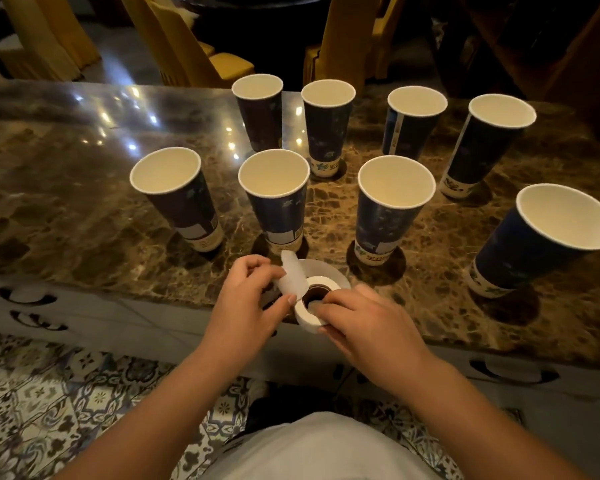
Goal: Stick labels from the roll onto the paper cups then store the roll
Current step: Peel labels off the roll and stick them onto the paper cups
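Label peeling at the near edge of the bench [84,202]. The right hand [368,327] grips the label roll [312,320], fingers curled round its outer face and a fingertip at the dark core, so that the roll is braced just above the bench edge and cannot turn freely while the strip is pulled. The left hand [246,299] pinches the free end of the strip [293,275] between thumb and forefinger and lifts it up and away from the roll; the loose tail curls upward, which suggests that a label is being separated from its backing, though the label's own outline cannot be made out. Nine paper cups [274,195] stand upright and open-mouthed in two rows, five near the far edge of the bench and towards its right, four nearer the person, all apart from one another, presumably so that each wall can be reached without disturbing a neighbour. The roll is held just in front of the second cup of the near row, which makes that cup or its neighbours the likely first targets. Pale rectangles low on the walls of some cups appear to be printed design, not applied labels, so the labelling is judged to be at or near its start; the roll is not yet stored.
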Tool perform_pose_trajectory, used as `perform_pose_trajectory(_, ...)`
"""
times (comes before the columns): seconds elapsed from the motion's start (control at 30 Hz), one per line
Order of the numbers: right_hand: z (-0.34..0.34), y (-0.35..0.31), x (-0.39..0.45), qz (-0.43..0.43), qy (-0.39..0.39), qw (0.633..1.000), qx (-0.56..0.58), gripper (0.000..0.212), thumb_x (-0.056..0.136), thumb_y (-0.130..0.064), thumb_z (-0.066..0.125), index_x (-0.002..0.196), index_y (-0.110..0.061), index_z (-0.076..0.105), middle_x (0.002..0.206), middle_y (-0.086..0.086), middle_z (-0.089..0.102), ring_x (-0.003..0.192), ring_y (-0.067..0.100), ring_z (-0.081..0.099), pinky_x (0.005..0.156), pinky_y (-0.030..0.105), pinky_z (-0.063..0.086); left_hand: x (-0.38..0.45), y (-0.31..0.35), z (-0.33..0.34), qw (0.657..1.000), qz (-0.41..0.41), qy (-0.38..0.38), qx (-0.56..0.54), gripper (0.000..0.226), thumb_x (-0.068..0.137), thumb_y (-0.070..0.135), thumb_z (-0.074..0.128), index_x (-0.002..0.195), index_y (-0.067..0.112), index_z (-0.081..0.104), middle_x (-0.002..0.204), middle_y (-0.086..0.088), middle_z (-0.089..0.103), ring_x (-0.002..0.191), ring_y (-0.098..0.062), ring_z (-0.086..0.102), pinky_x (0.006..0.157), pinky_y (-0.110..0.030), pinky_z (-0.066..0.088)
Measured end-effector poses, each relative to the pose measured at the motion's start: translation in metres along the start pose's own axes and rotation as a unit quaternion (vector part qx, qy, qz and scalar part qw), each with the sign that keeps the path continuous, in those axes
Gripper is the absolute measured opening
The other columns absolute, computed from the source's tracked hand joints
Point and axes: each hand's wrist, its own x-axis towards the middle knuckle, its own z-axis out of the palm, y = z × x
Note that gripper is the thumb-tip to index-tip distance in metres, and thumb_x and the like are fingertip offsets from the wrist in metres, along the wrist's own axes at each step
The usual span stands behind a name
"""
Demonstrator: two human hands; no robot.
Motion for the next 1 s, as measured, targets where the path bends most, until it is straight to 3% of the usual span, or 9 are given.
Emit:
perform_pose_trajectory(0.2,-0.012,0.020,-0.001,-0.029,-0.010,0.999,-0.024,0.033,0.078,-0.023,0.079,0.109,-0.029,0.070,0.117,-0.006,0.068,0.092,0.019,0.063,0.064,0.034,0.056,-0.003,-0.003,-0.007,0.997,0.067,-0.027,-0.030,0.012,0.081,0.020,0.074,0.085,0.028,0.066,0.123,0.008,0.045,0.119,-0.020,0.048,0.093,-0.041,0.049)
perform_pose_trajectory(0.3,-0.015,0.029,0.000,-0.017,-0.018,0.999,-0.034,0.036,0.076,-0.022,0.081,0.109,-0.030,0.070,0.127,-0.003,0.065,0.097,0.021,0.064,0.068,0.036,0.057,-0.008,-0.001,-0.009,0.992,0.119,-0.032,-0.032,0.008,0.080,0.026,0.071,0.085,0.028,0.065,0.121,0.014,0.041,0.118,-0.018,0.044,0.089,-0.037,0.049)
perform_pose_trajectory(0.43,-0.019,0.035,-0.002,0.016,-0.016,0.999,-0.033,0.044,0.080,-0.022,0.075,0.122,-0.031,0.063,0.141,-0.002,0.055,0.110,0.021,0.059,0.078,0.037,0.056,-0.009,0.004,-0.007,0.974,0.215,-0.069,0.025,0.013,0.082,0.031,0.066,0.094,0.026,0.067,0.125,0.004,0.045,0.121,-0.015,0.037,0.093,-0.037,0.044)
perform_pose_trajectory(0.53,-0.026,0.029,-0.011,0.067,0.008,0.992,0.111,0.066,0.084,-0.028,0.069,0.142,-0.034,0.040,0.150,-0.013,0.039,0.134,0.009,0.037,0.106,0.031,0.041,-0.005,0.013,-0.003,0.957,0.269,-0.092,0.049,0.016,0.087,0.036,0.061,0.098,0.026,0.066,0.124,0.005,0.050,0.122,-0.017,0.040,0.093,-0.045,0.045)
perform_pose_trajectory(0.63,-0.040,0.017,-0.016,0.108,-0.078,0.924,0.358,0.086,0.078,-0.039,0.072,0.145,-0.051,0.019,0.149,-0.026,0.028,0.137,-0.004,0.028,0.111,0.027,0.032,0.002,0.024,-0.003,0.954,0.275,-0.117,0.016,0.015,0.085,0.036,0.061,0.098,0.030,0.060,0.112,0.013,0.059,0.116,-0.013,0.047,0.089,-0.046,0.047)
perform_pose_trajectory(0.73,-0.040,0.014,-0.016,0.124,-0.064,0.841,0.523,0.076,0.076,-0.037,0.076,0.140,-0.045,0.036,0.135,-0.016,0.054,0.124,0.007,0.054,0.100,0.034,0.048,0.010,0.032,-0.006,0.953,0.267,-0.147,0.001,0.012,0.085,0.038,0.059,0.096,0.034,0.056,0.099,0.014,0.066,0.105,-0.006,0.055,0.085,-0.043,0.047)
perform_pose_trajectory(0.8,-0.039,0.015,-0.011,0.188,0.004,0.814,0.549,0.046,0.079,-0.022,0.077,0.119,-0.037,0.058,0.107,-0.008,0.069,0.098,0.011,0.067,0.084,0.036,0.056,0.015,0.035,-0.006,0.956,0.247,-0.159,-0.014,0.013,0.085,0.039,0.060,0.096,0.032,0.061,0.093,0.014,0.067,0.095,-0.001,0.058,0.082,-0.041,0.048)
perform_pose_trajectory(0.9,-0.041,0.019,-0.009,0.237,0.093,0.799,0.544,0.018,0.082,-0.005,0.072,0.088,-0.022,0.069,0.079,-0.002,0.073,0.070,0.011,0.067,0.063,0.025,0.054,0.021,0.039,-0.004,0.959,0.205,-0.190,-0.039,0.017,0.086,0.040,0.062,0.101,0.034,0.064,0.095,0.023,0.064,0.092,0.003,0.059,0.081,-0.027,0.048)
perform_pose_trajectory(1.0,-0.042,0.022,-0.013,0.262,0.129,0.758,0.583,0.012,0.085,-0.003,0.068,0.085,-0.016,0.066,0.077,0.000,0.070,0.068,0.012,0.066,0.057,0.020,0.053,0.029,0.036,-0.005,0.965,0.158,-0.206,-0.046,0.020,0.086,0.028,0.068,0.104,0.035,0.063,0.098,0.023,0.063,0.093,0.000,0.060,0.078,-0.021,0.051)
